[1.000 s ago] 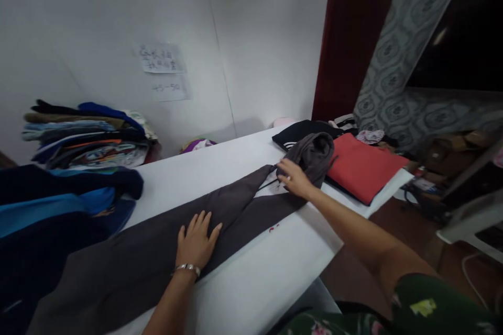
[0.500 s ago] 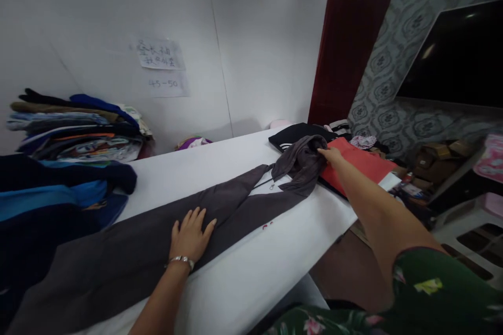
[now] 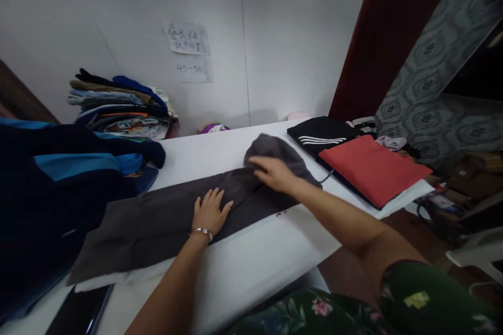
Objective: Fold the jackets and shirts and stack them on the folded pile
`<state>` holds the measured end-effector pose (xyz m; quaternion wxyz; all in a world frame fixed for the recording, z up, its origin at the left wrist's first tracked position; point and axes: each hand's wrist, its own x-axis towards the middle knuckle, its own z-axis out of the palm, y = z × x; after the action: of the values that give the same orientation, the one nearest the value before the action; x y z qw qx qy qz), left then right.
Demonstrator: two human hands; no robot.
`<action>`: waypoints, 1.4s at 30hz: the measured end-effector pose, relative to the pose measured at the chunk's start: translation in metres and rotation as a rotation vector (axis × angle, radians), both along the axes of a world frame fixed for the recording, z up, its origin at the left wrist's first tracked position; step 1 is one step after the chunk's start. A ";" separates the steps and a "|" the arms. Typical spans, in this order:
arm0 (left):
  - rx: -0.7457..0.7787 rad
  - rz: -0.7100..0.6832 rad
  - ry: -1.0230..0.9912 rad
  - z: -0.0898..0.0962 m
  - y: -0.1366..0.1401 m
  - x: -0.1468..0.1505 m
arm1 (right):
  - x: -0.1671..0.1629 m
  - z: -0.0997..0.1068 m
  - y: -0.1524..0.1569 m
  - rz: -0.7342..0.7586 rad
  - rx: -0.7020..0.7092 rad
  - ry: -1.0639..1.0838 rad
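Observation:
A dark grey hooded jacket [image 3: 157, 225], folded into a long strip, lies across the white table [image 3: 259, 267]. Its hood is turned over to the left onto the body, so the neck opening and zip are covered. My left hand [image 3: 210, 212] rests flat on the middle of the jacket, fingers spread. On the hood [image 3: 281, 152], my right hand [image 3: 273, 172] has its thumb and fingers closed at the fabric; the hood is slightly blurred. A dark cord [image 3: 327, 176] sticks out at the jacket's right end.
Folded black clothing with white stripes [image 3: 322, 138] and a red garment [image 3: 373, 167] lie at the right. Navy and blue clothes [image 3: 51, 199] heap at the left, before a folded stack [image 3: 126, 107]. A dark phone-like object [image 3: 78, 311] lies near left.
My right hand has brought the hood from the right end leftward over the jacket's body. My left hand stays flat on the jacket. The view has shifted, revealing the dark object at lower left.

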<state>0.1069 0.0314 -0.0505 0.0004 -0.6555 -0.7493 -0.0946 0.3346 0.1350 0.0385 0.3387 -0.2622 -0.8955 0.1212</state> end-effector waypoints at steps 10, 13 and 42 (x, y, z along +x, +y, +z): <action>0.114 -0.010 -0.229 0.004 -0.003 -0.004 | -0.004 -0.064 -0.068 0.228 0.022 -0.182; 0.169 0.002 -0.366 0.009 -0.005 -0.003 | 0.043 -0.067 -0.074 0.143 0.062 0.003; 0.058 -0.075 -1.672 0.188 0.135 0.133 | 0.063 -0.053 -0.084 -0.019 -1.078 0.442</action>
<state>0.2402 0.1664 0.1370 -0.5418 -0.3935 -0.4777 -0.5687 0.3972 0.0513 -0.0144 0.3373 -0.3742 -0.6129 0.6088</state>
